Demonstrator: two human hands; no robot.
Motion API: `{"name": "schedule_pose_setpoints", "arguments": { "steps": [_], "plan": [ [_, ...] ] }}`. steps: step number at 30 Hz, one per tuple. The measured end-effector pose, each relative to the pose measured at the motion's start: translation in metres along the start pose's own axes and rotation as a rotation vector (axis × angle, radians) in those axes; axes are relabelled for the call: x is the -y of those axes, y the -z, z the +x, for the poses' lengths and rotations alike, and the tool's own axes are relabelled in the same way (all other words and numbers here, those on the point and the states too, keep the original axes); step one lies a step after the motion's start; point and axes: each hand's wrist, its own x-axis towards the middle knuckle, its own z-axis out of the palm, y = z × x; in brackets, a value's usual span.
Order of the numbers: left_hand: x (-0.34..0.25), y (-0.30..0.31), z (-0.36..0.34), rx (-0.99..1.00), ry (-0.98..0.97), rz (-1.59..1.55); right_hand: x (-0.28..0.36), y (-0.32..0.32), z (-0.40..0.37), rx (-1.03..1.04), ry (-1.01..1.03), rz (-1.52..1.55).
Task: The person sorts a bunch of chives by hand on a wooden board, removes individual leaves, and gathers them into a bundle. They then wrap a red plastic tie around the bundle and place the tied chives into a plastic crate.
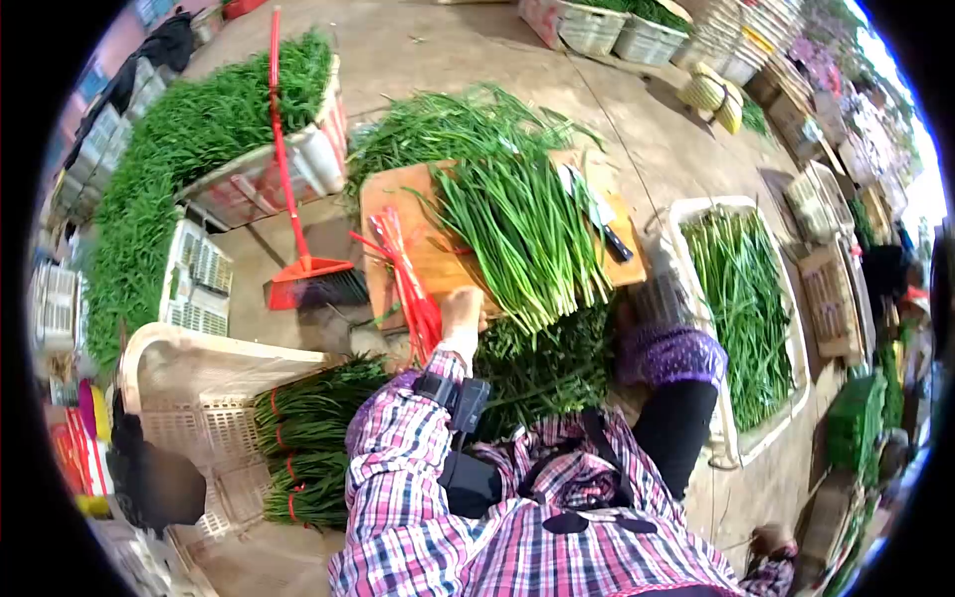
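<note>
My left hand (463,310) is at the front edge of a wooden board (390,199), its fingers curled down between red tie strips and a pile of chives; what they hold, if anything, is hidden. The red tie strips (408,279) lie in a loose bundle just left of the hand. Long green garlic chives (527,234) are heaped on the board, pale cut ends towards me. A knife (602,217) with a black handle lies at their right side. Far off at the lower right is my right hand (771,542), small and dark, its fingers indistinct.
A crate of chives (741,318) stands right of my knee. At left, a tipped white crate (214,398) holds red-tied bundles (313,443). More loose greens (448,134) lie behind the board. A red broom (288,179) stands near a heaped crate (288,174).
</note>
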Motion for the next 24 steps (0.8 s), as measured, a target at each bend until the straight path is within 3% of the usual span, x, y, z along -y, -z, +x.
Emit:
{"name": "schedule_pose_setpoints", "arguments": {
  "steps": [2, 3, 5, 6, 9, 12, 13, 14, 15, 17, 19, 24],
  "plan": [
    [0.007, 0.005, 0.006, -0.003, 0.015, -0.040, -0.018, -0.017, 0.037, -0.093, -0.137, -0.239],
    [0.002, 0.005, 0.001, -0.004, 0.025, -0.048, 0.015, -0.030, 0.017, -0.048, -0.184, -0.040],
    [0.003, 0.006, -0.001, 0.027, 0.010, -0.037, 0.100, -0.067, -0.013, -0.236, -0.163, -0.080],
    [0.001, 0.004, -0.001, 0.025, 0.034, -0.021, 0.109, -0.054, 0.001, -0.286, -0.007, 0.005],
    [-0.001, -0.007, -0.003, -0.031, 0.055, -0.007, 0.226, -0.068, -0.017, -0.354, 0.361, -0.096],
    [0.003, -0.013, 0.004, 0.011, 0.064, -0.045, 0.348, -0.131, -0.037, -0.358, 0.873, -0.160],
    [0.003, -0.013, 0.008, 0.053, 0.053, -0.043, 0.396, -0.178, -0.081, -0.248, 0.812, -0.123],
    [0.005, -0.014, 0.013, 0.054, 0.036, -0.057, 0.448, -0.247, -0.078, -0.107, 1.013, -0.146],
    [0.008, -0.016, 0.011, 0.068, 0.016, -0.072, 0.476, -0.282, -0.099, 0.044, 0.964, -0.201],
    [0.009, -0.018, 0.010, -0.025, 0.076, -0.012, 0.506, -0.343, -0.077, -0.017, 1.314, -0.532],
    [0.009, -0.018, 0.009, -0.058, 0.090, -0.066, 0.532, -0.392, -0.066, 0.002, 1.403, -0.676],
    [0.017, -0.016, 0.015, -0.128, 0.076, -0.134, 0.563, -0.470, -0.049, 0.005, 1.364, -1.004]
  ]
}}
